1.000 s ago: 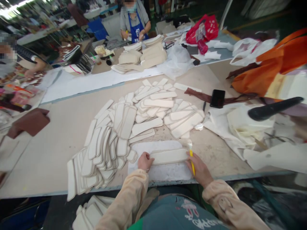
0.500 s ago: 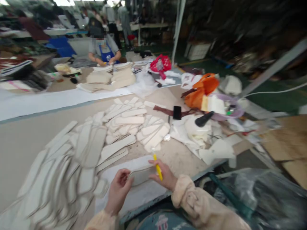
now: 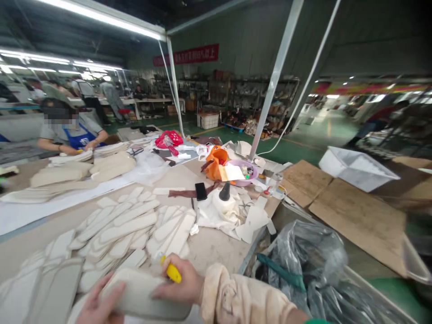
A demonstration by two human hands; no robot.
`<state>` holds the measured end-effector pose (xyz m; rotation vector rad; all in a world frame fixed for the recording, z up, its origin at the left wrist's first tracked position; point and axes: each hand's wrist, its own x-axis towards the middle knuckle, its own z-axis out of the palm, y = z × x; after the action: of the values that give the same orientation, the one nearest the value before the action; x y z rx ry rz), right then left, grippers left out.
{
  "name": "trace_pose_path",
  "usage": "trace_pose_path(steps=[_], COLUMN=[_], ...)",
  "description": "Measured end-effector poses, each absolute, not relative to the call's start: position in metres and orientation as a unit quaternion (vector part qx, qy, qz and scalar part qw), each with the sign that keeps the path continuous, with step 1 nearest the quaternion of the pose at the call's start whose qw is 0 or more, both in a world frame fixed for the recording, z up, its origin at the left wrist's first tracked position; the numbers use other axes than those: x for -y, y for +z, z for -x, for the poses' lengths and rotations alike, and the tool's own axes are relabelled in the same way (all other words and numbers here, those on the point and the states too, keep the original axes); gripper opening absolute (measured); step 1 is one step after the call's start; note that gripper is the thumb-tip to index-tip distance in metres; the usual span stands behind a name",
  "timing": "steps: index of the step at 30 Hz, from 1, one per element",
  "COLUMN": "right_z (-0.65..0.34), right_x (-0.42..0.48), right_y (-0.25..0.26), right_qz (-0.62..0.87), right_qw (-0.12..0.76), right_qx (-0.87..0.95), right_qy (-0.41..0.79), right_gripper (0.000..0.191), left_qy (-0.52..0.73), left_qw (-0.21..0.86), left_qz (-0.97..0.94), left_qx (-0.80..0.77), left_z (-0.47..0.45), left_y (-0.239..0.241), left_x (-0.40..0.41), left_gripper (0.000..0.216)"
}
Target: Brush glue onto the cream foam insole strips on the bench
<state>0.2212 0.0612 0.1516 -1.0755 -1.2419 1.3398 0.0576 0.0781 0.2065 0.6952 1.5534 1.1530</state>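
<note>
A pale grey, rounded flat piece (image 3: 145, 294), shaped like an insole, lies between my two hands near the bottom edge. My left hand (image 3: 103, 299) grips its left end, fingers blurred and partly cut off by the frame. My right hand (image 3: 185, 279) presses its thumb on the right end while also holding a yellow-handled tool (image 3: 173, 272). The tool's pale tip points up and left, too blurred to name. Many similar pieces (image 3: 118, 220) lie in overlapping rows beyond my hands, with more (image 3: 54, 283) at the left.
A phone (image 3: 200, 191), a black-nozzled white bottle (image 3: 227, 204), an orange bag (image 3: 216, 164) and a purple basin (image 3: 241, 173) sit farther back. Clear plastic (image 3: 303, 256) and cardboard (image 3: 357, 220) are at the right. A co-worker in a blue apron (image 3: 79, 135) works across the table.
My view has swung right and up, so the table's contents appear farther left. The flat piece now shows its broad face, nearer to me. Both hands still hold it, the tool staying in the right.
</note>
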Motion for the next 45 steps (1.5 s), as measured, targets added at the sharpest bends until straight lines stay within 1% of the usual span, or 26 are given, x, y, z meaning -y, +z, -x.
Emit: trace_pose_path(steps=[1,2,3,5,6,9,13,19,23,28,31,34,40,45], right_z=[-0.221,-0.222,-0.222,-0.223,-0.225,-0.229,-0.233,-0.228,-0.222,-0.221,-0.222,-0.223,-0.228,-0.227], right_x=[-0.061,-0.06,-0.06,-0.062,-0.063,-0.062,-0.05,-0.039,-0.038,-0.038,-0.036,-0.035,-0.036,-0.03], right_y=[0.159,0.166,0.172,0.18,0.183,0.188,0.188,0.167,0.16,0.165,0.169,0.171,0.171,0.179], right_qz=[0.443,0.443,0.443,0.444,0.439,0.417,0.45,0.472,0.471,0.483,0.487,0.501,0.535,0.544], right_qw=[0.5,0.511,0.519,0.535,0.527,0.502,0.473,0.46,0.454,0.454,0.45,0.444,0.433,0.432], right_qx=[0.521,0.525,0.522,0.502,0.502,0.502,0.504,0.506,0.504,0.511,0.521,0.529,0.514,0.508], right_qy=[0.531,0.517,0.512,0.515,0.527,0.568,0.565,0.557,0.564,0.547,0.538,0.521,0.511,0.509], right_gripper=[0.046,0.042,0.039,0.038,0.038,0.036,0.036,0.036,0.035,0.039,0.038,0.036,0.044,0.044], left_qy=[0.48,0.489,0.501,0.527,0.537,0.586,0.647,0.707,0.722,0.727,0.734,0.74,0.756,0.763], left_qw=[0.59,0.631,0.651,0.666,0.67,0.654,0.628,0.579,0.564,0.563,0.563,0.563,0.556,0.552], left_qz=[-0.304,-0.301,-0.291,-0.273,-0.263,-0.231,-0.152,-0.086,-0.07,-0.073,-0.069,-0.068,-0.064,-0.054], left_qx=[-0.573,-0.521,-0.491,-0.451,-0.44,-0.419,-0.405,-0.397,-0.396,-0.386,-0.373,-0.362,-0.339,-0.332], left_z=[-0.062,-0.067,-0.071,-0.076,-0.076,-0.068,-0.045,-0.018,-0.013,-0.014,-0.016,-0.018,-0.024,-0.026], left_y=[0.208,0.209,0.208,0.206,0.204,0.206,0.214,0.213,0.215,0.221,0.225,0.23,0.235,0.238], left_x=[-0.075,-0.072,-0.069,-0.067,-0.068,-0.074,-0.079,-0.082,-0.08,-0.076,-0.073,-0.07,-0.064,-0.059], left_gripper=[0.044,0.044,0.043,0.039,0.036,0.028,0.019,0.018,0.015,0.013,0.011,0.013,0.024,0.025])
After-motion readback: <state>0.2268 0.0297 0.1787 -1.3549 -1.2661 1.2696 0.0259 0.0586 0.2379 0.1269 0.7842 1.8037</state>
